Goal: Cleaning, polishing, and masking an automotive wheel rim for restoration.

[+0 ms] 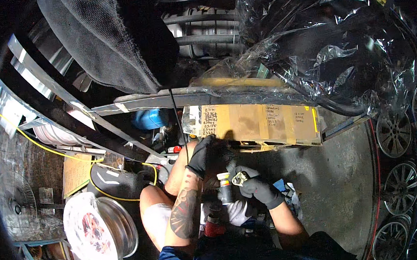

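Jutting leftward from right grip (255, 184) — small pale part (240, 178), partly covered

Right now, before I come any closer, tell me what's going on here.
The black-gloved right hand is gripping a small pale part. The black-gloved left hand is farther forward, near the cardboard box; whether it holds anything is too dark to tell. A dark cylinder with a white-and-yellow end is just left of the right hand. A polished metal wheel is off to the left, and multi-spoke wheels line the right side.
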Motion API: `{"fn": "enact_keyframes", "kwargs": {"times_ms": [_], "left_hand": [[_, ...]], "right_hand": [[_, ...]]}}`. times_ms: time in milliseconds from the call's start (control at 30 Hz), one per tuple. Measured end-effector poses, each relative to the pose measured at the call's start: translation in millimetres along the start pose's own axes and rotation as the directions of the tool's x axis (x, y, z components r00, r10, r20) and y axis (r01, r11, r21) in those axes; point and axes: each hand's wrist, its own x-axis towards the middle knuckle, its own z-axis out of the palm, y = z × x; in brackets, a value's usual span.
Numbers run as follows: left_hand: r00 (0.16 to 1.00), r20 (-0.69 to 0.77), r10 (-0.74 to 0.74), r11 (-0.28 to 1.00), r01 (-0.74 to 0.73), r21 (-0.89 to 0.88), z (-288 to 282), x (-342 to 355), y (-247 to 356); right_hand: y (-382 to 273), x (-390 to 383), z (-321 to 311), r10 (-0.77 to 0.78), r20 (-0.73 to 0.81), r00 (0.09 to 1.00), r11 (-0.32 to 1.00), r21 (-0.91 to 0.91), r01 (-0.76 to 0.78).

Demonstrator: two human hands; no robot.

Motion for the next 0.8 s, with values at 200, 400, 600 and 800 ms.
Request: {"fn": "enact_keyframes", "kwargs": {"times_ms": [200,400,600,800], "left_hand": [[0.741,0.191,-0.644,0.325,0.491,-0.808,17,-13,-2],[0.965,-0.013,-0.260,0.837,0.219,-0.501,7,-5,10],[0.995,-0.078,-0.063,0.997,0.059,-0.057,23,-5,6],[0.939,-0.019,-0.343,0.759,0.265,-0.594,44,-43,12]], "right_hand": [[-12,5,18,-0.106,-0.062,0.992,0.980,-0.175,0.094],[-6,14,0,-0.507,0.058,0.860,0.633,-0.652,0.417],[-6,4,-11,-0.020,-0.137,0.990,0.964,-0.267,-0.017],[-8,11,23,-0.185,-0.116,0.976,0.833,-0.546,0.093]]}}
